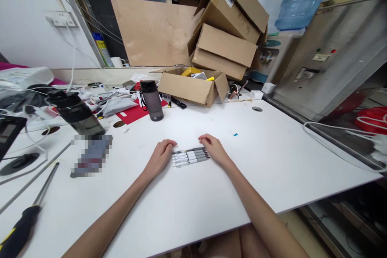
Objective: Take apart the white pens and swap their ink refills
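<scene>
Several pens [190, 157] with clear, white and grey barrels lie side by side in a row on the white table [193, 205]. My left hand [160, 156] rests on the tabletop at their left ends, its fingers curled together and nothing visible in them. At the right ends, by the dark tips, my right hand [214, 149] lies with fingers bent inward, close to the topmost pen. No pen is seen lifted. Whether the hands' inner edges touch the pens is hard to tell.
A dark water bottle [152, 101] stands beyond the pens, before an open cardboard box [187, 88]. Another bottle [77, 113], a pixelated object [92, 156] and a screwdriver [28, 213] are on the left. A blue scrap [235, 134] lies right of my hands.
</scene>
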Motion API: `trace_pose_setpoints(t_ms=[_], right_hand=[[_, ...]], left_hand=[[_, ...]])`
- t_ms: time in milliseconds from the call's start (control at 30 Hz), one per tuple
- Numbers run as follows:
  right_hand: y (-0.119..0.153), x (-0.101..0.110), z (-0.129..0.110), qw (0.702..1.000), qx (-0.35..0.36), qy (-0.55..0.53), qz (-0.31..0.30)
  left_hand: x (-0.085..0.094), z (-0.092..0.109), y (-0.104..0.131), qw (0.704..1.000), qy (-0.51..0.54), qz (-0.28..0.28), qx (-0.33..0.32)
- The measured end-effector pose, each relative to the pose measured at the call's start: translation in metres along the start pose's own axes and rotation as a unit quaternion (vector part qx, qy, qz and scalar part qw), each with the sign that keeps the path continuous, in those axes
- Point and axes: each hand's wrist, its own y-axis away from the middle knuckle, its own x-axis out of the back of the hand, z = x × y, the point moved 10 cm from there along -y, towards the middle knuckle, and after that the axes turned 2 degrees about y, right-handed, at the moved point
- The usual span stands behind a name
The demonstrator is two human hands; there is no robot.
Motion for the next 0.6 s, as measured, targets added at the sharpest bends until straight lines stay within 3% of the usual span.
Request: trace_pose_setpoints(t_ms=[167, 333, 600], right_hand=[[0.009, -0.001, -0.008, 0.999, 0.015, 0.02, 0.033], [0.012, -0.012, -0.021, 0.999, 0.02, 0.015, 0.029], [0.009, -0.028, -0.017, 1.0, -0.005, -0.026, 0.016]], left_hand=[[-0.012, 0.003, 0.007, 0.994, 0.092, 0.023, 0.051], [-0.029, -0.007, 0.02, 0.968, 0.203, 0.063, 0.131], [-0.031, -0.012, 0.025, 0.95, 0.254, 0.113, 0.142]])
